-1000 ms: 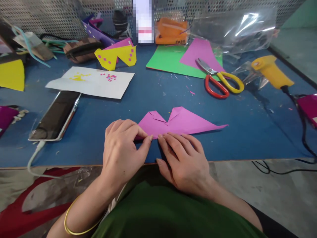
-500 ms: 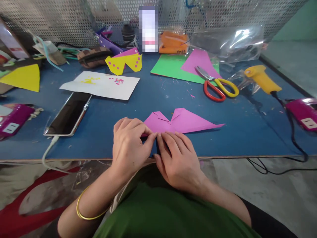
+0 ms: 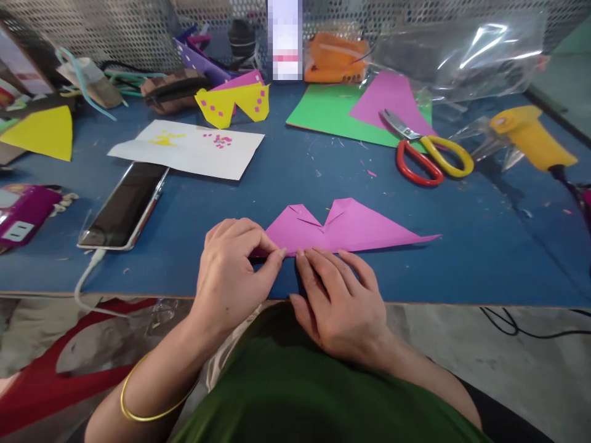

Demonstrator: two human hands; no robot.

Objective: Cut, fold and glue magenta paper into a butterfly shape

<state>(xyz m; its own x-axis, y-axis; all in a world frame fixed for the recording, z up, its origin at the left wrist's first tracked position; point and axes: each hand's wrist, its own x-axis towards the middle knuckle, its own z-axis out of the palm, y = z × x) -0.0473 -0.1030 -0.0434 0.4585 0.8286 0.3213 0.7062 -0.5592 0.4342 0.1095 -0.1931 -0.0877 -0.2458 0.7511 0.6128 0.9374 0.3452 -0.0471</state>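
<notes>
Centrally in frame, the left hand [image 3: 234, 271] pinches the pink paper [image 3: 362, 226] between closed fingers, while the right hand [image 3: 346, 304] rests open fingers at its lower edge.

My head view
I looked forward and down from six o'clock, close over the table [image 3: 231, 200], facing the mesh [image 3: 133, 31] at twelve.

Phone [image 3: 125, 208] partly under white sheet [image 3: 189, 156].
</notes>
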